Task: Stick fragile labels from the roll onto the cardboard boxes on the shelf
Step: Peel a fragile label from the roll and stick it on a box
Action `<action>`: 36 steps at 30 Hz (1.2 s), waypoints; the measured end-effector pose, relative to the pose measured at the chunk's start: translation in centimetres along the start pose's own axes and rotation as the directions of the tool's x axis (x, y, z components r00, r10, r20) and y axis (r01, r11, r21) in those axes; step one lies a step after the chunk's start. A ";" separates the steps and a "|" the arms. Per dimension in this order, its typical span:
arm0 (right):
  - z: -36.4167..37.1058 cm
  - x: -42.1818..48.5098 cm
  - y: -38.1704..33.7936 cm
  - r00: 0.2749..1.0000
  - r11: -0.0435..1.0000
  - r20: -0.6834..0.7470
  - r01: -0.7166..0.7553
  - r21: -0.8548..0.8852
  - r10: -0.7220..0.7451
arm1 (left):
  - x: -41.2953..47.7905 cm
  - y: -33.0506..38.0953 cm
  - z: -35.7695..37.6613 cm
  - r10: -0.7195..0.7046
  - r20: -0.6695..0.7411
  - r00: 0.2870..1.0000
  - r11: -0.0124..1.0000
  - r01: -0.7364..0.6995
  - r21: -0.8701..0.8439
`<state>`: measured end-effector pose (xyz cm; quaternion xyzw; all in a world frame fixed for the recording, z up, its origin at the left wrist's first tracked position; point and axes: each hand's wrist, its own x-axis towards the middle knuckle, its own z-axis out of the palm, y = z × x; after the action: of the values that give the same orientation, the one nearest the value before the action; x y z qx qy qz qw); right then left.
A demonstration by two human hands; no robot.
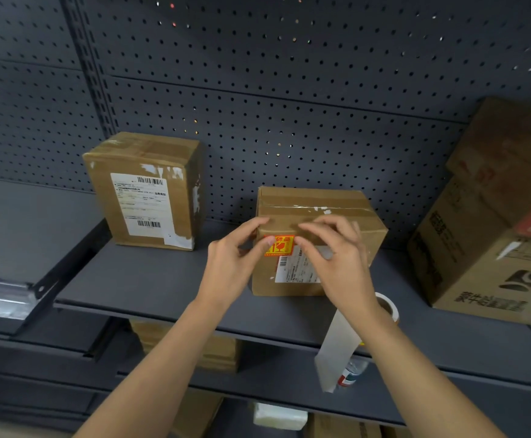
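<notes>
A small cardboard box (336, 203) stands mid-shelf with an orange fragile label (281, 245) on the upper left of its front face, above a white shipping label. My left hand (231, 263) has its thumb pressed on the label's left edge and its index finger on the box's top edge. My right hand (336, 254) arches over the front top edge, thumb at the label's right edge. The label roll (388, 306) shows behind my right wrist, its white backing strip (336, 352) hanging down. A second box (145, 191) stands to the left, with no orange label visible.
Large stacked cartons (494, 248) fill the shelf's right end. The dark shelf board (150, 279) has bare room between the two small boxes. A pegboard wall (289, 90) closes the back. Lower shelves hold more boxes and a bottle (352, 373).
</notes>
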<state>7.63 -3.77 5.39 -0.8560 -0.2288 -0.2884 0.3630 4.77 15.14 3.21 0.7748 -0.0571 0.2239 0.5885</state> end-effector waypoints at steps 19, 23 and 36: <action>2.0 0.5 0.8 0.997 0.969 0.008 0.080 -0.234 -0.081 | 0.0 -0.7 0.2 0.035 -0.016 0.999 0.999 -0.034 0.027; 1.7 0.2 1.0 0.995 0.968 0.031 0.102 -0.231 -0.097 | -0.2 -0.9 0.0 0.044 0.027 0.999 0.998 -0.045 0.041; 1.8 0.1 0.9 0.995 0.961 0.044 0.100 -0.260 -0.092 | -0.3 -0.9 0.0 0.063 0.028 0.998 0.996 -0.064 0.066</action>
<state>8.85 -2.97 3.93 -0.8887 -0.2356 -0.3199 0.2290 4.78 15.37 2.30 0.7946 -0.0816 0.2343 0.5541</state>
